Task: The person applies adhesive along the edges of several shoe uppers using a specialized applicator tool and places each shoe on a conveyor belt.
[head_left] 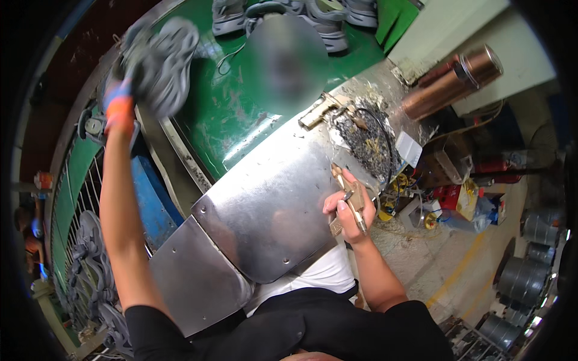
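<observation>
- Left hand [119, 108], arm stretched forward-left: blurred, grasping grey shoe [165, 75] at left edge of green surface [220, 123].
- Right hand [356, 213], elbow bent: curled around brass-coloured tool [356, 201] at right edge of metal plate [265, 204].

Shiny metal bench [259, 207], grn worktop [208, 135], gray flr [415, 265] w/ yel line [468, 265], pale panel [448, 27].
</observation>
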`<state>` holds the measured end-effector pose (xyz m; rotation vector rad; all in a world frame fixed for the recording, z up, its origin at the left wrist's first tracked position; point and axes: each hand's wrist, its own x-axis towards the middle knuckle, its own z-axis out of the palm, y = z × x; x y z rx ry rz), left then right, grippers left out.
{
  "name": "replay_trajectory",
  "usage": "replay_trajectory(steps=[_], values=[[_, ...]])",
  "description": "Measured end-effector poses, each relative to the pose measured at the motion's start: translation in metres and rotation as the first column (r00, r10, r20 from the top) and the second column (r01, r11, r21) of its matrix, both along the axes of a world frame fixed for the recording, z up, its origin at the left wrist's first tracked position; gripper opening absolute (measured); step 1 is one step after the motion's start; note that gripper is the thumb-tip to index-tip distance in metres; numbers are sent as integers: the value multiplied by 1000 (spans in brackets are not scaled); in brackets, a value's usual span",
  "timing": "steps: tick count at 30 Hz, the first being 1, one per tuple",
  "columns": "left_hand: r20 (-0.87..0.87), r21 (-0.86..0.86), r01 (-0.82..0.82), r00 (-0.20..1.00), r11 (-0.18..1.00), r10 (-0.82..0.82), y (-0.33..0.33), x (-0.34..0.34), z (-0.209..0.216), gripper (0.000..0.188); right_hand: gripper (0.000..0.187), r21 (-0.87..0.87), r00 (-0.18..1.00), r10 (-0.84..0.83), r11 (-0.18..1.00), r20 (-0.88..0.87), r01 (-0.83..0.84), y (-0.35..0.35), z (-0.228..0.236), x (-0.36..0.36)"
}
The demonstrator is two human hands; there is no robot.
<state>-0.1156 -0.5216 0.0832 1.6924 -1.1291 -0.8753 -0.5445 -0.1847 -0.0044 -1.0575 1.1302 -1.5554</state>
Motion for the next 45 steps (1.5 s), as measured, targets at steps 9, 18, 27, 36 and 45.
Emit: replay_trajectory(steps=[9, 18, 27, 36, 45], values=[[780, -65, 438, 582, 897, -228, -50, -8, -28, 78, 67, 50, 993, -92, 994, -70, 96, -1, 1, 4], [998, -68, -367, -18, 928, 66, 297, 462, -30, 80, 66, -21, 996, -82, 996, -46, 82, -5, 4, 7], [987, 148, -325, 111, 934, -117, 371, 408, -57, 68, 62, -28, 997, -35, 999, -64, 33, -13, 6, 19], [804, 18, 413, 535, 910, -259, 466, 34, 15, 29, 57, -163, 992, -4, 987, -123, -17, 8, -18, 2], [847, 3, 875, 255, 484, -466, 458, -120, 53, 73, 57, -142, 995, 20, 989, -95, -33, 15, -2, -2]])
